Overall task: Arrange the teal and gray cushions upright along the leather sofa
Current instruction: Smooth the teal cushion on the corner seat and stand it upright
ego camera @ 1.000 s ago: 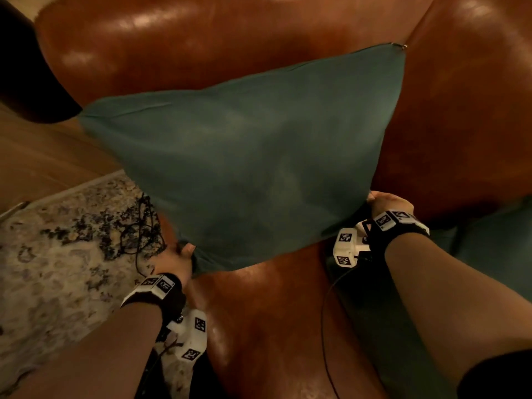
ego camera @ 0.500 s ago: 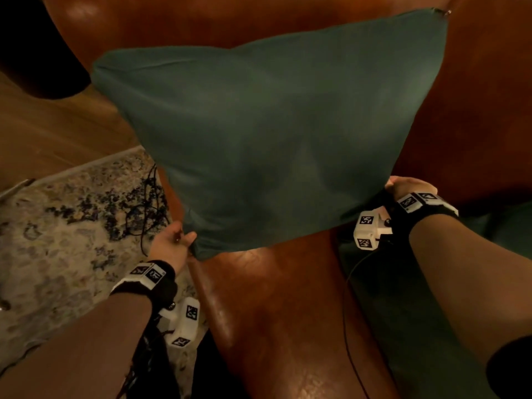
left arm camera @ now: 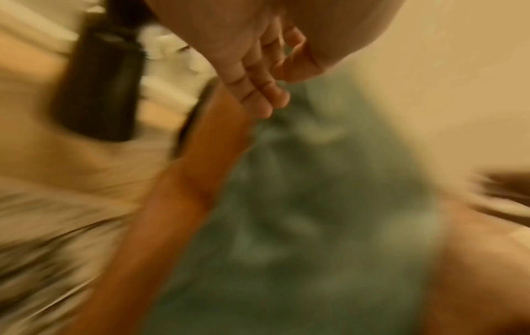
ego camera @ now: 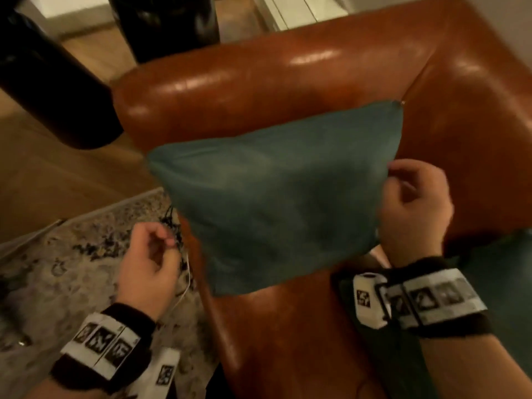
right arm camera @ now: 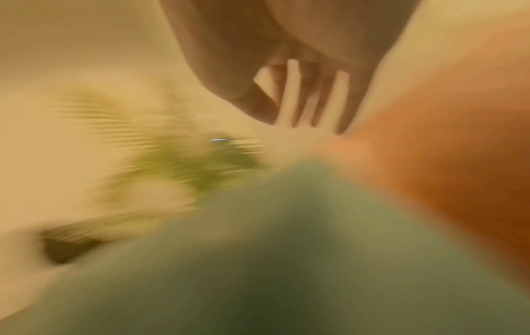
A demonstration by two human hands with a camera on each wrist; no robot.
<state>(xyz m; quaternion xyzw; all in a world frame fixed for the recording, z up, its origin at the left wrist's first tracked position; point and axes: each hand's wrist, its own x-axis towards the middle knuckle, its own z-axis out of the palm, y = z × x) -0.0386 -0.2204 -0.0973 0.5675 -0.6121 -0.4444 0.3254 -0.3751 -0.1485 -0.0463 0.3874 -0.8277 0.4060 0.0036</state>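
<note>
The right hand (ego camera: 414,208) is being held against the right edge of the square teal fabric cushion (ego camera: 276,197). Its fingers are curled, with the fingertips (ego camera: 403,171) lying at the cushion's side seam, but whether the fabric is really being pinched cannot be told: the head view is not showing the contact clearly, and the right wrist view is being spoiled by blur. The left hand (ego camera: 149,260) is being kept apart from the cushion, just beside its lower left corner, over the patterned pale rug (ego camera: 57,269). Its fingers are loosely curled and nothing is being held in them.

The teal cushion is being stood nearly upright, somewhat tilted, on the seat of the glossy brown leather sofa (ego camera: 288,341). Its back is leaning toward the rounded armrest (ego camera: 259,73), and its upper right corner is reaching into the inner corner where the armrest is meeting the sofa back. Its long edge is running from the left hand's side up to the right. A second teal cushion (ego camera: 503,283) is lying at the right margin, partly hidden behind the right wrist.

Judged from this, the placing is being finished. The cushion lies between both hands, but the right hand is the nearer one, so any last correction is probably being left to it. No gray cushion is being shown.
</note>
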